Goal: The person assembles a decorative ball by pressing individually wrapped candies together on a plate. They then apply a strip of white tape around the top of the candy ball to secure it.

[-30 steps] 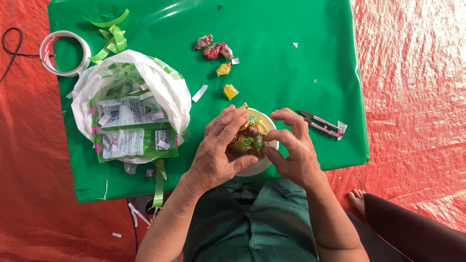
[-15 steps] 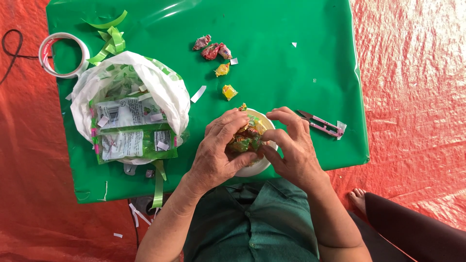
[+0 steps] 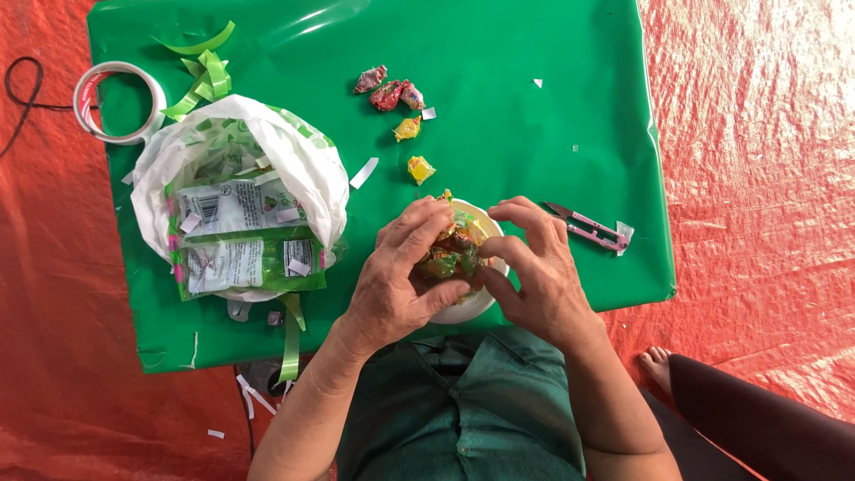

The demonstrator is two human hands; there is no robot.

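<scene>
Head view, candy cluster [image 3: 452,254] between both hands' fingers [image 3: 419,233]

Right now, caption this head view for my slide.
Both hands, left hand and right hand, press wrapped candies over a white bowl.

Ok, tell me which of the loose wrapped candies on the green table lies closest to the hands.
The yellow candy just above the left hand is closest. The other yellow one lies farther up, and the three reddish candies lie farther still, near the table's far side.

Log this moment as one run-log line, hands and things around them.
left hand and right hand: both gripping candy cluster over white bowl | loose candies beyond | snips right | plastic bag left
</scene>
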